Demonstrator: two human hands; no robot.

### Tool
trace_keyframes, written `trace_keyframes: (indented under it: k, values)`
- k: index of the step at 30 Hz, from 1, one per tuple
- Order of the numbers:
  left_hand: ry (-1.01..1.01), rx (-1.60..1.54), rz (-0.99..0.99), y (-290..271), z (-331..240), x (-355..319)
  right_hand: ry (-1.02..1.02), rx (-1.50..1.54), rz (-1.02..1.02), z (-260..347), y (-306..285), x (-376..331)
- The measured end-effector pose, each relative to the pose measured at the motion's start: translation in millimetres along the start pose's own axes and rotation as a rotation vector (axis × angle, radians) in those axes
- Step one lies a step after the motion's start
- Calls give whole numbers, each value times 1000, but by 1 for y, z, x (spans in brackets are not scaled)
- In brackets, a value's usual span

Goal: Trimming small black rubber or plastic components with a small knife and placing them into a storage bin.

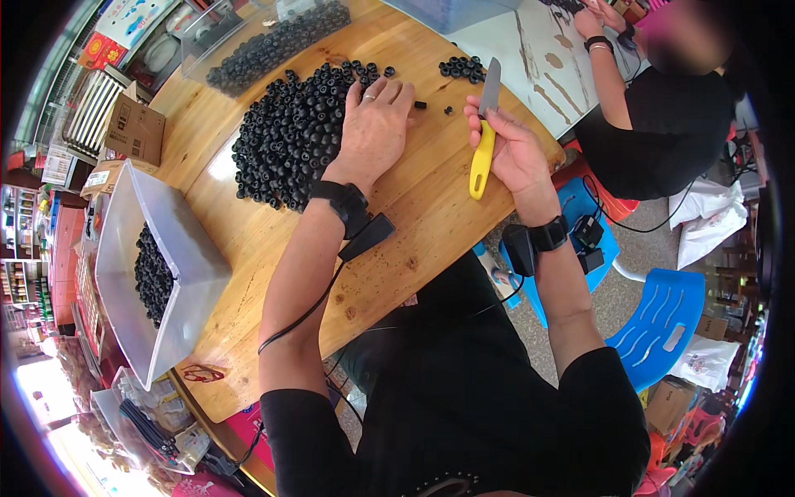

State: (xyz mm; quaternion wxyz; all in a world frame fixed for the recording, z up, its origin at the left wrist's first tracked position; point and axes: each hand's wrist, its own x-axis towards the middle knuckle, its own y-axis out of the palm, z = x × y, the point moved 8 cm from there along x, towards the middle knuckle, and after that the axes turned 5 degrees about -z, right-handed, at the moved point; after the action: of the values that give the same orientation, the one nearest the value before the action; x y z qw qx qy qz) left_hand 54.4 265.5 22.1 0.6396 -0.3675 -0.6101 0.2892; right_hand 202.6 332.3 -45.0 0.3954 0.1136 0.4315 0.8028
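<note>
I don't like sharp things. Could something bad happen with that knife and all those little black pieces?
Maybe. The right hand holds the yellow-handled knife blade up, close to the left hand resting on the pile of black pieces, so a slip could nick the fingers. A few loose pieces lie near the blade; they may roll across the wooden table and drop off.
</note>
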Motion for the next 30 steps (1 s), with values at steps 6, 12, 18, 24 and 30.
trace_keyframes:
  k: [6, 12, 18, 24, 30]
  values:
    - [-11, -96, -46, 6, 1, 11, -14, -25, -10, 1, 3, -1]
    - [-68, -113, -12, 19, 1, 21, -25, -34, -6, 3, 3, -2]
    - [-312, -953, -100, 10, 6, 16, -24, -11, 3, 2, 6, -2]
    - [-514, -1541, -54, 2, -5, 13, -22, -9, -2, 3, 2, -3]
    - [-501, -1551, -50, 0, -9, 9, -20, -14, -26, 2, 3, -3]
